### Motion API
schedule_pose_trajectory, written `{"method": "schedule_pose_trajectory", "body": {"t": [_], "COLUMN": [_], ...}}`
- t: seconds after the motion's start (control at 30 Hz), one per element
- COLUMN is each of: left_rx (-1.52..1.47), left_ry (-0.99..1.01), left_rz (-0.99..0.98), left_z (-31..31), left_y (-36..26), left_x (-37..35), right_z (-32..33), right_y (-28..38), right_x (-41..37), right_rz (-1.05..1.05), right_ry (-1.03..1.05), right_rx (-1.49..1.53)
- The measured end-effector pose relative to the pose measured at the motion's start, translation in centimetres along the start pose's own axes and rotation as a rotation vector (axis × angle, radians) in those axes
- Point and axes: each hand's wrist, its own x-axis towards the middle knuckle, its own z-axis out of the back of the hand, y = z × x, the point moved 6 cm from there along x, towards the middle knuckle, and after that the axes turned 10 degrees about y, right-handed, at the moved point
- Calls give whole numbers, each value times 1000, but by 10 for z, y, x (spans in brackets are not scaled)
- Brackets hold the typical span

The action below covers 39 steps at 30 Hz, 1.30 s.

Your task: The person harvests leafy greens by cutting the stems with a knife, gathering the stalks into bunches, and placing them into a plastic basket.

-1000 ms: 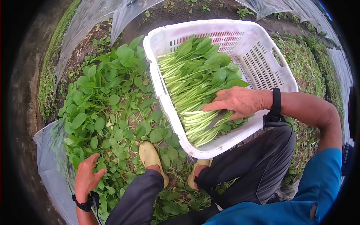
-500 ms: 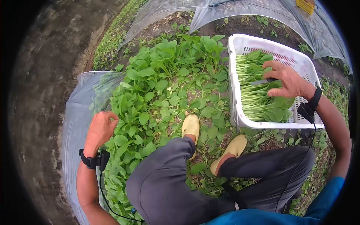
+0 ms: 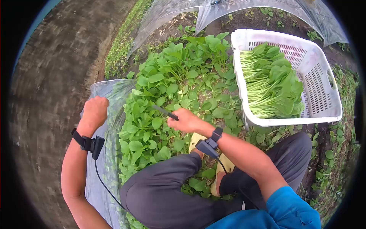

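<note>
My right hand (image 3: 187, 120) is closed round the dark handle of a small knife (image 3: 164, 111). Its blade points left over the leafy green plants (image 3: 146, 126) growing in the bed. On the left, my left hand (image 3: 95, 110) is closed in a fist above the clear plastic film (image 3: 101, 171). Its fingertips are turned away, so whatever they may grip is hidden. Cut greens (image 3: 272, 84) lie in the white plastic basket (image 3: 289, 122) at the right, stems to the left and leaves to the right.
My feet in yellow shoes (image 3: 195, 140) stand among low leaves between bed and basket. A bare dirt path (image 3: 57, 76) runs along the left. More clear plastic sheeting (image 3: 259, 11) arches across the back. Cables hang from both wrist straps.
My right hand has moved left with the knife, from above the basket to the growing plants. My left hand has risen slightly and moved left, its fingers now curled into a fist.
</note>
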Motion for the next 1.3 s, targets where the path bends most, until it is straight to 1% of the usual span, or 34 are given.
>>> {"method": "schedule_pose_trajectory", "body": {"t": [0.03, 0.07, 0.1, 0.13, 0.17, 0.2, 0.27, 0.33, 0.4, 0.47, 0.5, 0.57, 0.6, 0.67, 0.73, 0.87, 1.0, 1.1, 1.17, 1.2, 1.23, 1.27, 1.3], "left_rx": [7, -67, -136, -207, -231, -256, -438, -452, -443, -172, -172, -142, -142, -145, -194, -330, -330, -356, -466, -564, -564, -647, -728], "left_ry": [37, 57, 89, 116, 197, 282, 250, 251, 237, 340, 348, 355, 365, 249, 237, 174, 132, 85, 36, -15, -23, -41, -60], "left_rz": [-35, -93, -184, -269, -355, -445, -620, -654, -678, -501, -507, -435, -440, -482, -499, -515, -535, -551, -505, -493, -490, -439, -388], "left_z": [-11, -24, -42, -63, -85, -111, -164, -228, -265, -297, -304, -319, -323, -324, -333, -326, -312, -292, -273, -257, -244, -225, -209], "left_y": [-21, -45, -72, -98, -124, -148, -184, -210, -218, -214, -215, -211, -211, -212, -210, -205, -203, -202, -195, -191, -189, -185, -178], "left_x": [20, 36, 53, 72, 93, 113, 150, 188, 210, 225, 229, 234, 236, 233, 231, 226, 216, 196, 185, 179, 171, 164, 158], "right_z": [-11, -24, -37, -43, -44, -48, -45, -46, -45, -47, -48, -52, -51, -58, -61, -66, -65, -65, -62, -56, -52, -56, -61], "right_y": [-58, -102, -123, -137, -148, -151, -148, -163, -179, -193, -201, -215, -221, -229, -233, -238, -240, -240, -233, -219, -212, -217, -220], "right_x": [3, 1, -2, -2, 3, 10, 30, 57, 94, 120, 131, 147, 153, 160, 169, 183, 187, 162, 137, 121, 108, 99, 94], "right_rz": [-71, -149, -174, -158, -143, -176, -218, -261, -240, -269, -292, -323, -328, -342, -321, -374, -327, -325, -319, -344, -366, -414, -410], "right_ry": [-71, -132, -124, -162, -205, -187, -203, -226, -234, -260, -274, -289, -292, -291, -315, -339, -326, -292, -281, -324, -367, -367, -368], "right_rx": [-198, -390, -370, -305, -243, -91, -54, -3, -37, -53, -81, -72, -76, -64, -33, -53, -35, -48, -76, -1, 73, 104, 101]}}
